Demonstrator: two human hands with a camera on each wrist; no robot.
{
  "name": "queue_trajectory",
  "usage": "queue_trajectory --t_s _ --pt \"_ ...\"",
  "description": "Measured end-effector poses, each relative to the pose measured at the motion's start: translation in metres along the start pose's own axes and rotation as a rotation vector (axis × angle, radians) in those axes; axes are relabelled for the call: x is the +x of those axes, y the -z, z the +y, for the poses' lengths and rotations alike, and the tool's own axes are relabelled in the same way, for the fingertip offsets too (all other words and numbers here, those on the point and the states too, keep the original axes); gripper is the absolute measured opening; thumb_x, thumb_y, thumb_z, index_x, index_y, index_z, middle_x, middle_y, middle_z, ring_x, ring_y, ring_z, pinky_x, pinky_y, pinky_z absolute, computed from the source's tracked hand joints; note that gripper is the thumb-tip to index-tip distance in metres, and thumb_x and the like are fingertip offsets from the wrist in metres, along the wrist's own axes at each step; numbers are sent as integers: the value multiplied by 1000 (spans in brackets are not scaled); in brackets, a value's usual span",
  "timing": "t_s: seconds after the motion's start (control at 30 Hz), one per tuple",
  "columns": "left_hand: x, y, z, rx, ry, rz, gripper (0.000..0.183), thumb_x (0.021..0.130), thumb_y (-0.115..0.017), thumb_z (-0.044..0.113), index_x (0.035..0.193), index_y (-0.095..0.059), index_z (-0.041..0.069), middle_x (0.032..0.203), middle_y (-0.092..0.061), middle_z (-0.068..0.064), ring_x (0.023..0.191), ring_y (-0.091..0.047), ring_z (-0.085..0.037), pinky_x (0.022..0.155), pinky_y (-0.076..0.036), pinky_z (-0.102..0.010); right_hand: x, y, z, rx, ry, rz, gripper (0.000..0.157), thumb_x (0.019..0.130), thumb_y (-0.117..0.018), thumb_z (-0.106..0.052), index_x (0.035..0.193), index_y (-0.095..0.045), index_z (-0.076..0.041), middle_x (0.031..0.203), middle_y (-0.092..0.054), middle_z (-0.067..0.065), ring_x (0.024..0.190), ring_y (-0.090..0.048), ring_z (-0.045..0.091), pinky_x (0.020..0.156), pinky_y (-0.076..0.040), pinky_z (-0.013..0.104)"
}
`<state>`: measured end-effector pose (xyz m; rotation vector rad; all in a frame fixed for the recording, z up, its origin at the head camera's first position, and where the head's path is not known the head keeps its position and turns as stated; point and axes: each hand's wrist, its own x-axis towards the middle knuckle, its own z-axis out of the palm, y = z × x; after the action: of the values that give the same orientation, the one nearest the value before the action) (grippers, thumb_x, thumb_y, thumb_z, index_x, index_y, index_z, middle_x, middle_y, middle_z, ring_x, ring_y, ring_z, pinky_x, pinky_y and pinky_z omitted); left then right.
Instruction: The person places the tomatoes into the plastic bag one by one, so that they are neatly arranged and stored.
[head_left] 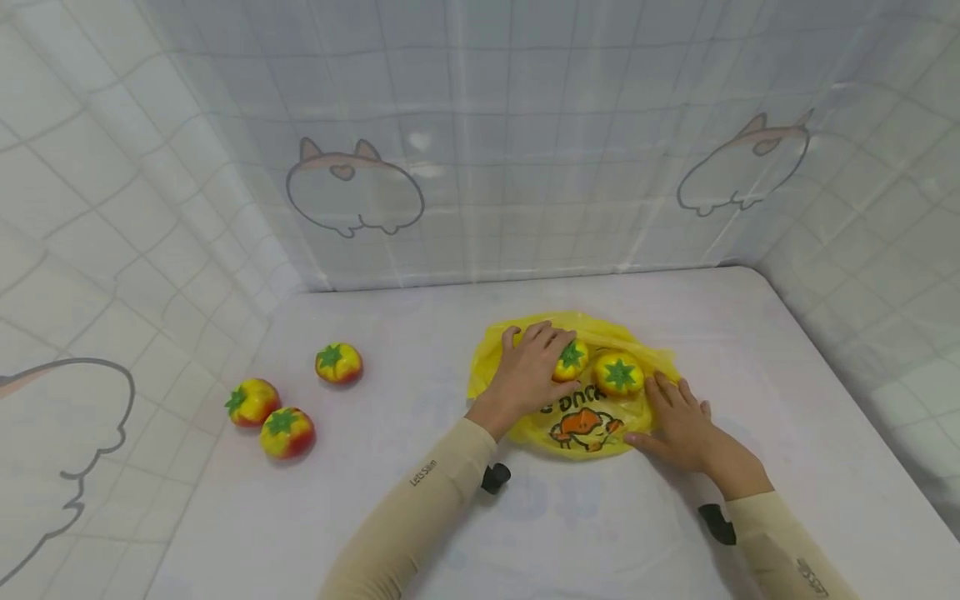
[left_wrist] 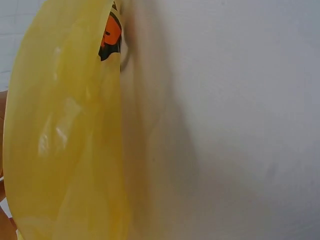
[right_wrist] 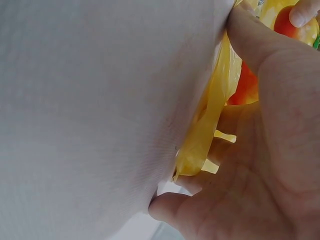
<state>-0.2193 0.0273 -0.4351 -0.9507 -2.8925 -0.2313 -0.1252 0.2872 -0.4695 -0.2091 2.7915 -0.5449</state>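
Note:
A yellow plastic bag [head_left: 540, 433] with a printed duck lies flat on the white table, and its side fills the left of the left wrist view. My left hand [head_left: 528, 371] reaches over the bag and grips a persimmon [head_left: 573, 357], yellow and red with a green leafy top, between thumb and fingers. Just right of it, a second persimmon [head_left: 619, 373] sits at the bag. My right hand [head_left: 684, 425] rests at the bag's right edge with fingers spread, touching the plastic. In the right wrist view, yellow plastic [right_wrist: 200, 145] lies along its fingers.
Three more persimmons stand on the left of the table [head_left: 420, 517]: one persimmon [head_left: 339, 364] by itself, and a close pair, the upper-left persimmon [head_left: 255, 402] and the lower persimmon [head_left: 288, 433]. White gridded curtains [head_left: 525, 167] surround the back and sides.

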Motion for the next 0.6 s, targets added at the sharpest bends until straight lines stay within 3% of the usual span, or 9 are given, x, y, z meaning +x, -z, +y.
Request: queue_trajectory --t_s 0.6 --pt "1 -12 -4 11 -73 -20 79 88 -69 67 154 -45 30 154 -48 6 151 -31 -22 115 -26 -62 -1 -5 -2 -13 -5 16 110 92 -63 -66 159 -18 10 165 -9 35 146 -5 65 105 -10 85"
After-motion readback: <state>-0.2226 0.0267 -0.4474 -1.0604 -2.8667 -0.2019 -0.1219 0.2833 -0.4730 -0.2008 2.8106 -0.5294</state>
